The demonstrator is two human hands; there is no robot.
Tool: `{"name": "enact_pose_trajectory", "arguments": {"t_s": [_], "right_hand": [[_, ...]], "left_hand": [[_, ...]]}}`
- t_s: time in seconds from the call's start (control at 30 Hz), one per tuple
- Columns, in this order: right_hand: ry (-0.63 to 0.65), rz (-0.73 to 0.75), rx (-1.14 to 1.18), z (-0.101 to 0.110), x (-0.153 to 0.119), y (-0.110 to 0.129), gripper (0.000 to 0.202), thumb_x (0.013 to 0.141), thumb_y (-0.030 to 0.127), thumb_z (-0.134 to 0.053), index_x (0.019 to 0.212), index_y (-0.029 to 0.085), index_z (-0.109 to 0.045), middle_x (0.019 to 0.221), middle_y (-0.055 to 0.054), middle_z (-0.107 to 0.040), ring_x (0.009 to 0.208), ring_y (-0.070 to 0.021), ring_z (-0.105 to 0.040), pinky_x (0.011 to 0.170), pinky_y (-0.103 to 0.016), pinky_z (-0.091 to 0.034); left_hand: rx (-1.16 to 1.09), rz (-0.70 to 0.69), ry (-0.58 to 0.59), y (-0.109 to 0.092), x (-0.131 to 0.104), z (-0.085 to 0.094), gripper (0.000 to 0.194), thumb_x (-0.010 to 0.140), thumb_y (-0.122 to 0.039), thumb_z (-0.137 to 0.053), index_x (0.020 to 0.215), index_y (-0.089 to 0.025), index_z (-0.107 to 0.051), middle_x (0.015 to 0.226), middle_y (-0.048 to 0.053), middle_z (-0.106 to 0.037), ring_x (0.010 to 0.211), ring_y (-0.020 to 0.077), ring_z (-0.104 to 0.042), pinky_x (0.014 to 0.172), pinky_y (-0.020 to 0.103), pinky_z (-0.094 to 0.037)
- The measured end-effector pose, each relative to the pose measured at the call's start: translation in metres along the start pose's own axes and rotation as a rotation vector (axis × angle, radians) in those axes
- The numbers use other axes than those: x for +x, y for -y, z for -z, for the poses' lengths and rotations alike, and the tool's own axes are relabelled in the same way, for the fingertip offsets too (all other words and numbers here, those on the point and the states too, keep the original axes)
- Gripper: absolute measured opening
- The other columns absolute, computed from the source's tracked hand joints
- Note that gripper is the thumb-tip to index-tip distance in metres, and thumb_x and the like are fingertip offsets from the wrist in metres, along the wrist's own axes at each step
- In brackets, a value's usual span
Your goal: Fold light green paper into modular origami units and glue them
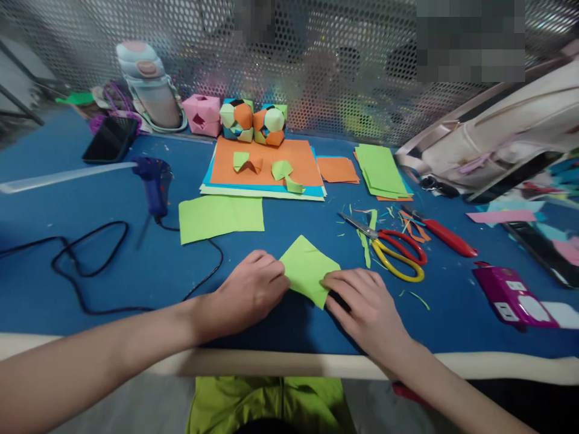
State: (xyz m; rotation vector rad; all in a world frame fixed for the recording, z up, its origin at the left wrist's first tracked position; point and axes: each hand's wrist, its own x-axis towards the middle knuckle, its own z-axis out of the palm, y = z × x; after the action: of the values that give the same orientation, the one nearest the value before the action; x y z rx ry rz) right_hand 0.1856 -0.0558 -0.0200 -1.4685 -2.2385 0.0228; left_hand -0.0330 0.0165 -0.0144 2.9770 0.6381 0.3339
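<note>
A small green paper square (310, 269) lies turned like a diamond near the table's front, its lower edges raised a little. My left hand (257, 288) is closed on its left corner, fingers curled. On the right side, my right hand (362, 304) pinches the edge between thumb and fingers. Behind and to the left rests a larger green paper sheet (221, 218). Scissors (384, 242) with red and yellow handles lie to the right, among thin paper scraps (365, 247). Folded paper pieces (283, 170) sit on an orange sheet (226, 175) farther back.
Folded paper cubes (237, 119) and a bottle (156, 96) stand along the mesh panel. A blue glue gun (154, 184) trails its black cord across the left. Green sheets (380, 172), a red-handled tool (450, 238), a purple power strip (515, 295) and a bag (493, 114) occupy the right.
</note>
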Motion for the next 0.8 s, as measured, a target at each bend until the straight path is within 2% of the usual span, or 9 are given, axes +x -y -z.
{"name": "enact_pose_trajectory", "arguments": {"t_s": [0.23,0.5,0.67,0.8], "right_hand": [[0.039,-0.065,0.076,-0.005,0.010,-0.007,0.019,0.092,0.022,-0.046,0.080,0.018,-0.060,0.078,-0.003,-0.064,0.074,-0.0153,-0.054,0.068,-0.031,-0.030],[0.067,-0.171,0.150,-0.013,0.017,-0.012,0.023,0.093,0.027,-0.045,0.072,0.019,-0.050,0.069,0.001,-0.057,0.066,-0.0130,-0.051,0.066,-0.029,-0.030],[0.080,-0.127,0.080,-0.013,0.019,-0.012,0.025,0.094,0.027,-0.039,0.073,0.018,-0.049,0.068,0.000,-0.054,0.063,-0.0130,-0.049,0.064,-0.029,-0.030],[0.094,-0.071,-0.025,-0.014,0.024,-0.013,0.027,0.094,0.026,-0.038,0.072,0.018,-0.050,0.064,0.000,-0.055,0.060,-0.0143,-0.047,0.061,-0.030,-0.028]], "left_hand": [[-0.045,0.009,-0.087,-0.008,-0.009,0.003,0.023,0.088,-0.011,-0.041,0.072,-0.015,-0.056,0.067,0.003,-0.054,0.064,0.0155,-0.044,0.066,0.032,-0.034],[0.033,0.031,-0.032,-0.015,-0.018,0.009,0.018,0.087,-0.013,-0.044,0.075,-0.014,-0.057,0.075,0.007,-0.060,0.074,0.0181,-0.052,0.068,0.033,-0.039],[0.073,0.062,0.021,-0.014,-0.019,0.007,0.009,0.084,-0.014,-0.048,0.079,-0.014,-0.057,0.086,0.009,-0.061,0.081,0.0224,-0.053,0.067,0.036,-0.040],[0.075,0.089,0.059,-0.011,-0.019,0.007,0.008,0.084,-0.014,-0.048,0.079,-0.015,-0.055,0.087,0.008,-0.059,0.081,0.0226,-0.051,0.068,0.036,-0.039]]}}
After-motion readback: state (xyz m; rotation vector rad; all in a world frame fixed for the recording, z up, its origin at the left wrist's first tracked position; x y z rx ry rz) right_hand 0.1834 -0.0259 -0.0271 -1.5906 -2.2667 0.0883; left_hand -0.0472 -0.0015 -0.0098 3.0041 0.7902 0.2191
